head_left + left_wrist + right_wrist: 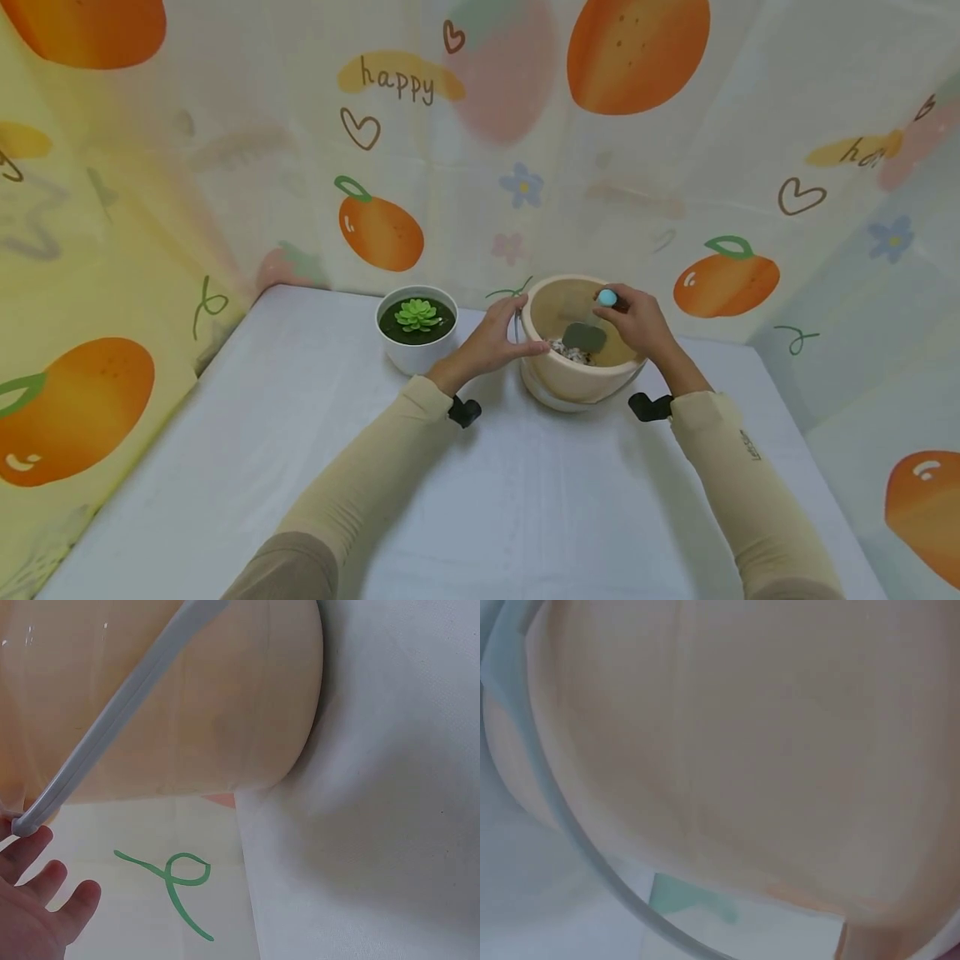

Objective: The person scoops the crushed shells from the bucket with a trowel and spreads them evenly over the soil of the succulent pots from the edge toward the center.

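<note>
A cream bucket [581, 385] with a grey carrying handle [120, 712] stands on the table. My left hand [491, 337] rests against its left side, thumb and fingers touching the rim. In the left wrist view several of its fingers are spread beside the handle's end. Over the right rim my right hand [639, 321] grips a small trowel [584, 337] by its handle, whose light-blue end sticks out above the fingers. The dark green blade points down inside the bucket, at a speckled whitish, gravel-like material [572, 352]. The right wrist view mostly shows the bucket's wall [727, 750].
Left of the bucket stands a white pot [414, 357] holding a green succulent [418, 316] in dark soil. A white cloth covers the table [525, 500]. Behind it and at both sides hang printed curtains [465, 208], close to the table's far edge.
</note>
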Action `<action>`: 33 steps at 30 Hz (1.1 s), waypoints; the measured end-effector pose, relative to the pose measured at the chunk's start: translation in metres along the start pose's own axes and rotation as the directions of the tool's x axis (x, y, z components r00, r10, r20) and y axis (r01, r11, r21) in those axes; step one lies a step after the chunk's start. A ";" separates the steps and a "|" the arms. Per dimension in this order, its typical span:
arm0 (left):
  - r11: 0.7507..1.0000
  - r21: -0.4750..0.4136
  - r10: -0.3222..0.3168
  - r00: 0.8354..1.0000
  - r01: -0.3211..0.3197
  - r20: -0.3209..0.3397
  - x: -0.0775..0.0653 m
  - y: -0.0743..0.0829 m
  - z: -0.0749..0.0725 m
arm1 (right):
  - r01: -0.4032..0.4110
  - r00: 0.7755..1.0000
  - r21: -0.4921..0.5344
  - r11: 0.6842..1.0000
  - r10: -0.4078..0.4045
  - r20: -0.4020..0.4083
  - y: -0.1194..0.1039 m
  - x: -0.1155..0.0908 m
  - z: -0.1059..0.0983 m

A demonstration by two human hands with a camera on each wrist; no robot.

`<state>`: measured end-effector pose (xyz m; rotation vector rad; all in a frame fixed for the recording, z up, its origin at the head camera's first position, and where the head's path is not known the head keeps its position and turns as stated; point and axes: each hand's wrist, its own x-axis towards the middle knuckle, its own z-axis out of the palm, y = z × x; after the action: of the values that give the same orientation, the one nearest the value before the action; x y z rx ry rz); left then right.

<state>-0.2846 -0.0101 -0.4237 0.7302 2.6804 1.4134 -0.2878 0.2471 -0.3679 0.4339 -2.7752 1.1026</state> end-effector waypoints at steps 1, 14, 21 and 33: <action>1.000 -0.002 0.000 1.000 0.000 -0.001 0.000 0.000 0.000 | 0.000 1.000 -0.016 1.000 0.000 -0.006 0.000 0.001 0.000; 1.000 -0.008 0.030 0.999 -0.030 -0.028 0.002 0.000 0.001 | -0.055 0.997 -0.174 0.983 0.063 0.039 -0.011 0.000 -0.012; 0.999 -0.022 0.027 0.999 -0.027 -0.032 0.001 -0.001 0.002 | -0.149 0.989 -0.017 0.989 0.149 0.000 -0.011 0.000 -0.010; 1.000 -0.022 0.004 1.000 -0.005 -0.019 0.002 -0.003 0.001 | -0.193 0.981 -0.052 0.980 0.193 -0.015 -0.011 0.008 -0.001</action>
<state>-0.2874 -0.0097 -0.4262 0.7254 2.6743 1.4562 -0.2923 0.2379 -0.3582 0.1545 -2.8793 1.0613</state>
